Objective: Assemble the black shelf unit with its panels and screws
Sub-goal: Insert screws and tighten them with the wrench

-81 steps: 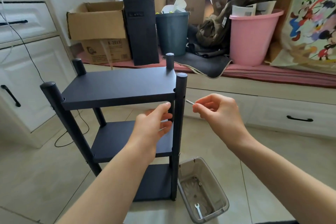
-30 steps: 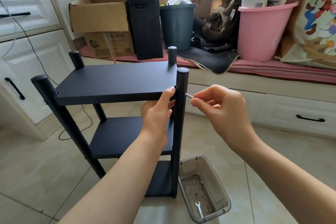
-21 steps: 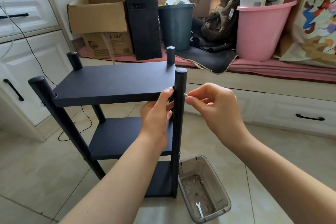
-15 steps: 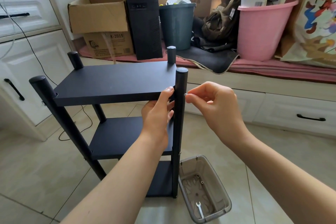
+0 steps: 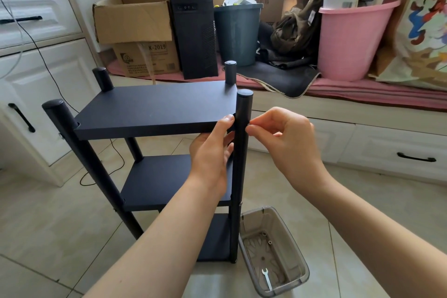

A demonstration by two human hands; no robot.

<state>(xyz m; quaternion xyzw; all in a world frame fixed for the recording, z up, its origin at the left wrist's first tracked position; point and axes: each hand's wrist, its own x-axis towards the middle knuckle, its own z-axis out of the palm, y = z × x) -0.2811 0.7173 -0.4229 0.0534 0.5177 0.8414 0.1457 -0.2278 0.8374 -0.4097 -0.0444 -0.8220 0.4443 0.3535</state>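
The black shelf unit [image 5: 154,109] stands upright on the floor with three panels between round black posts. My left hand [image 5: 211,152] grips the front right corner of the top panel, thumb on its edge, fingers underneath. My right hand [image 5: 283,143] pinches a small screw [image 5: 248,125] against the right side of the front right post [image 5: 242,152], level with the top panel. The screw is almost hidden by my fingertips.
A clear plastic bin [image 5: 273,251] with a small wrench [image 5: 266,278] and loose nuts sits on the floor right of the unit. Behind are cardboard boxes [image 5: 133,19], a black computer tower [image 5: 193,26], a dark bin [image 5: 238,31] and a pink bucket [image 5: 350,41]. White cabinets [image 5: 36,80] stand left.
My right hand moved left and brought the screw from clear of the post up to its side. My left hand rose from below to grip the top panel's corner.
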